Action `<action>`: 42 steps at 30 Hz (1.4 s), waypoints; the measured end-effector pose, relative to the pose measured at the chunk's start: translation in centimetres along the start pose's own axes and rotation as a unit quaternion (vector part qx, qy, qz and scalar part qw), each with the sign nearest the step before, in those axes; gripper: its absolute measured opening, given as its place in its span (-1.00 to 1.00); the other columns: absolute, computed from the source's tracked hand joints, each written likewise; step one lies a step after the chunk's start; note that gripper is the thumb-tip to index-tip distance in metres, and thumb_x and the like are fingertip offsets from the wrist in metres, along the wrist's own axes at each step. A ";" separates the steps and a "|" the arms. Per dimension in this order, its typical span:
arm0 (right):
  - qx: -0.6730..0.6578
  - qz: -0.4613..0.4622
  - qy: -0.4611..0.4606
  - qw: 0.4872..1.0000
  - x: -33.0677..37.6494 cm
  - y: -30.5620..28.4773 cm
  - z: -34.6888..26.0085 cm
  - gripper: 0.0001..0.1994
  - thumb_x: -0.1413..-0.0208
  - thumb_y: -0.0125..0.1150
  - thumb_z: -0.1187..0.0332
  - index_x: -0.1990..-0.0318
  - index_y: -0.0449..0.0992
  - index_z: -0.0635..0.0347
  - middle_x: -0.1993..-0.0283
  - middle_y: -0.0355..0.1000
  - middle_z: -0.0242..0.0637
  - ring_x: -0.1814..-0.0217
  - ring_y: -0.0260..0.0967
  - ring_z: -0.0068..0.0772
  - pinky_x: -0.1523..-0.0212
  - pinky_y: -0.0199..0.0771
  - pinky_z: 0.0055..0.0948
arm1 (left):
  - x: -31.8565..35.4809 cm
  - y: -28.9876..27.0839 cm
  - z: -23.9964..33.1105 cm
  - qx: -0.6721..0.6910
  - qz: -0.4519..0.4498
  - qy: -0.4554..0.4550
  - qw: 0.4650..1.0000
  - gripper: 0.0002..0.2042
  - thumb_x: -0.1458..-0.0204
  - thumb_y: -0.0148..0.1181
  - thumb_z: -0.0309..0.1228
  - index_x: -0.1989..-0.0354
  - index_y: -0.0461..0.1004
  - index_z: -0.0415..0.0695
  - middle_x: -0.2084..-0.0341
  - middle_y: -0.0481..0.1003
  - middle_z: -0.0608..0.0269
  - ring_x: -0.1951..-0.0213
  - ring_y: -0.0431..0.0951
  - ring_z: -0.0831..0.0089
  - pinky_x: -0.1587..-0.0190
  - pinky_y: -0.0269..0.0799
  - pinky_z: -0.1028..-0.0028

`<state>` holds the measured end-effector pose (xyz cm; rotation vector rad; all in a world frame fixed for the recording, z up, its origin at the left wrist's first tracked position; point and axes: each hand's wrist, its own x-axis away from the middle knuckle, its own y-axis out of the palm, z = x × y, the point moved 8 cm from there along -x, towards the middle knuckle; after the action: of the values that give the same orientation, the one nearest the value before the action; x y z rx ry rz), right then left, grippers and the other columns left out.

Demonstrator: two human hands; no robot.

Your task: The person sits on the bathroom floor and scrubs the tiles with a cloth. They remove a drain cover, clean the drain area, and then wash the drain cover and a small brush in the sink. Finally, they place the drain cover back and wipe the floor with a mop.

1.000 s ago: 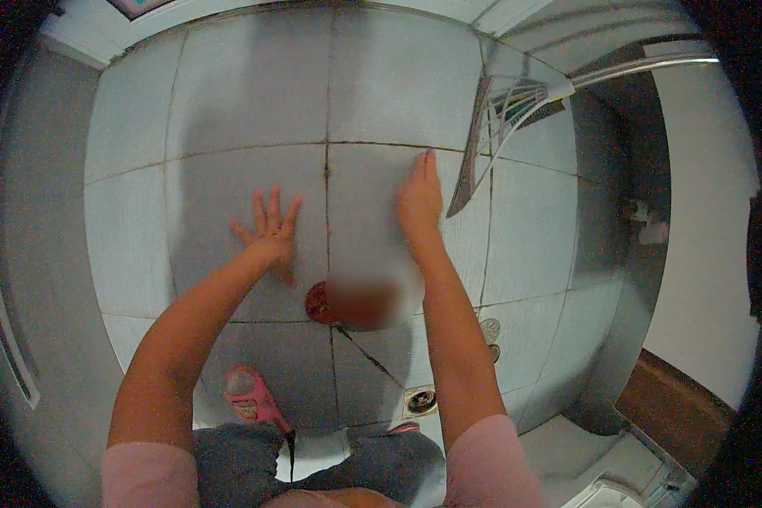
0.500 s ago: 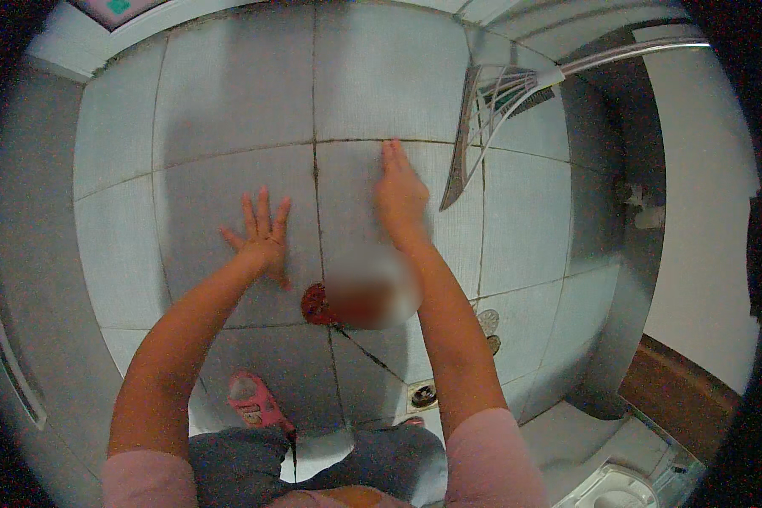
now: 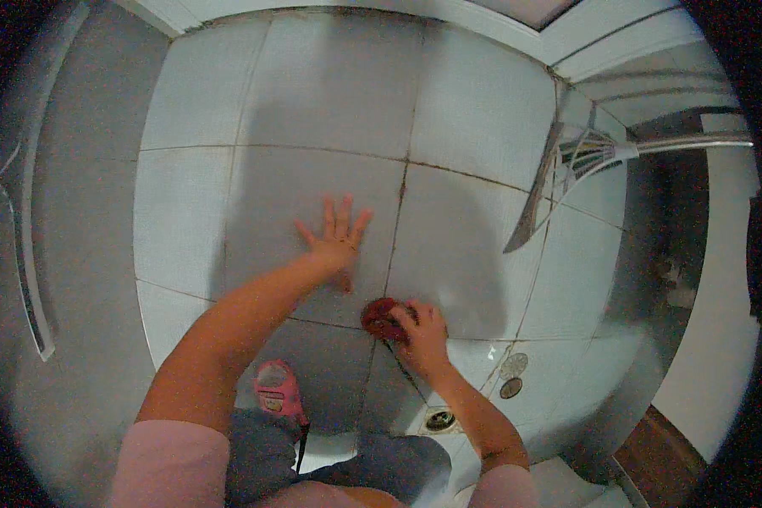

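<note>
My left hand [image 3: 335, 249] lies flat on the grey floor tiles [image 3: 313, 182], its fingers spread and nothing in it. To its lower right, my right hand [image 3: 422, 337] is curled over a dark red, rounded thing [image 3: 380, 317] resting on the floor beside a tile joint. My fingers cover part of that thing, and its exact kind does not show clearly. Dark, dirty-looking grout [image 3: 400, 196] runs between the tiles close to both hands.
A fan-shaped floor squeegee or broom head [image 3: 559, 182] on a metal pole [image 3: 694, 145] stands at the right. Near my knees are a square floor drain [image 3: 439, 420], a round cover [image 3: 514, 366] and a pink slipper [image 3: 277, 389]. White framing [image 3: 483, 19] borders the far edge.
My right hand has drawn back from the far tile joint and taken hold of the red thing. My left hand stays flat on the floor. The view has shifted.
</note>
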<state>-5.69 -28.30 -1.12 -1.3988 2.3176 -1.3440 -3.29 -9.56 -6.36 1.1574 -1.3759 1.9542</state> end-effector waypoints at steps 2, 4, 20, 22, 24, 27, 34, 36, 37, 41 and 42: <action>-0.177 -0.045 0.047 0.982 -3.4 -2.0 1.0 -0.52 0.35 0.08 0.60 0.10 0.40 0.11 0.14 0.38 -0.17 -0.02 0.25 -0.11 -0.03 0.21 -0.27 | 0.4 -0.5 -0.8 -0.005 0.003 -0.027 1.000 0.34 0.62 0.50 -0.18 -0.24 -0.58 0.18 -0.21 -0.73 0.08 -0.22 -0.69 -0.06 0.06 -0.41 -0.49; -0.285 -0.046 0.080 0.954 -6.3 -4.3 3.7 -0.54 0.33 -0.04 0.65 0.13 0.41 0.16 0.23 0.43 -0.18 0.10 0.35 -0.18 0.02 0.29 -0.29 | 1.0 0.8 -0.4 -0.009 0.007 -0.049 0.999 0.34 0.61 0.50 -0.17 -0.24 -0.59 0.19 -0.20 -0.74 0.09 -0.22 -0.70 -0.06 0.06 -0.41 -0.48; 0.081 0.197 -0.080 0.974 -1.1 -1.0 3.7 -0.40 0.55 0.25 0.53 0.13 0.42 -0.12 0.06 0.25 -0.32 0.02 0.14 -0.12 0.03 0.11 -0.10 | -1.4 1.0 1.0 -0.021 0.005 -0.013 1.000 0.36 0.62 0.51 -0.16 -0.23 -0.62 0.17 -0.20 -0.75 0.10 -0.21 -0.74 -0.03 -0.01 -0.39 -0.42; 0.093 0.175 -0.100 0.975 3.6 1.8 4.4 -0.42 0.56 0.27 0.51 0.16 0.43 -0.12 0.08 0.26 -0.30 0.03 0.15 -0.08 0.05 0.12 -0.09 | -1.2 0.6 1.3 -0.024 0.016 -0.004 1.000 0.37 0.63 0.51 -0.16 -0.22 -0.63 0.18 -0.20 -0.76 0.12 -0.21 -0.74 -0.02 -0.01 -0.40 -0.41; 0.050 0.137 -0.074 0.987 7.5 3.3 4.1 -0.42 0.56 0.26 0.52 0.17 0.42 -0.11 0.08 0.26 -0.29 0.03 0.15 -0.08 0.06 0.12 -0.09 | -1.4 1.1 0.9 -0.026 0.028 0.006 0.999 0.39 0.65 0.52 -0.16 -0.21 -0.66 0.19 -0.19 -0.79 0.15 -0.21 -0.76 0.00 -0.01 -0.41 -0.41; 0.031 0.113 -0.069 0.991 11.7 4.1 4.0 -0.42 0.52 0.19 0.56 0.14 0.40 -0.07 0.09 0.27 -0.27 0.04 0.17 -0.08 0.06 0.14 -0.12 | 1.1 0.0 1.8 -0.030 0.075 0.003 0.997 0.18 0.49 0.46 -0.18 -0.27 -0.37 0.09 -0.25 -0.55 0.03 -0.25 -0.52 -0.12 -0.03 -0.25 -0.37; -0.508 0.099 0.283 0.808 13.1 4.5 6.0 -0.48 0.32 -0.01 0.61 0.03 0.24 0.18 0.07 0.27 -0.28 0.06 0.26 -0.36 0.06 0.30 -0.39 | 8.8 8.4 7.4 0.337 0.096 0.287 0.892 -0.40 0.11 0.18 -0.18 -0.08 0.17 -0.20 0.11 0.32 -0.11 0.04 0.33 0.06 -0.04 0.20 0.21; -0.547 0.132 0.261 0.784 11.7 3.2 3.9 -0.48 0.19 0.04 0.59 -0.05 0.17 0.19 0.00 0.25 -0.28 -0.02 0.24 -0.36 -0.01 0.27 -0.40 | 11.3 10.3 7.8 0.508 0.040 0.230 0.829 -0.43 0.10 0.18 -0.14 -0.04 0.19 -0.19 0.13 0.34 0.00 0.07 0.35 0.17 0.04 0.27 0.29; -0.532 0.099 0.228 0.810 10.3 3.3 2.3 -0.49 0.14 0.05 0.57 -0.06 0.17 0.18 -0.02 0.24 -0.27 -0.04 0.23 -0.36 -0.01 0.26 -0.41 | 11.4 11.2 8.2 0.579 -0.008 0.181 0.795 -0.47 0.10 0.18 -0.14 0.01 0.23 -0.17 0.14 0.35 0.07 0.12 0.38 0.25 0.13 0.33 0.33; -0.401 0.018 0.038 0.915 4.4 2.4 -6.6 -0.57 -0.02 0.06 0.48 -0.09 0.20 0.15 -0.04 0.25 -0.27 -0.06 0.23 -0.36 -0.02 0.26 -0.42 | 9.1 13.3 3.3 0.785 0.026 0.016 0.619 -0.57 0.09 0.18 -0.13 0.11 0.32 -0.12 0.27 0.43 0.25 0.29 0.44 0.41 0.34 0.42 0.43; -0.349 0.013 -0.026 0.937 3.3 1.4 -8.8 -0.60 -0.05 0.05 0.46 -0.08 0.22 0.16 -0.03 0.27 -0.28 -0.05 0.24 -0.37 -0.02 0.26 -0.43 | 8.8 12.8 1.6 0.838 -0.003 0.021 0.545 -0.65 0.09 0.18 -0.17 0.17 0.36 -0.08 0.37 0.45 0.30 0.39 0.44 0.43 0.42 0.40 0.43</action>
<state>-12.91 -25.08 4.23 -1.5080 2.9027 -0.4515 -17.19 -16.56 -5.33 1.5261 1.2065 2.9889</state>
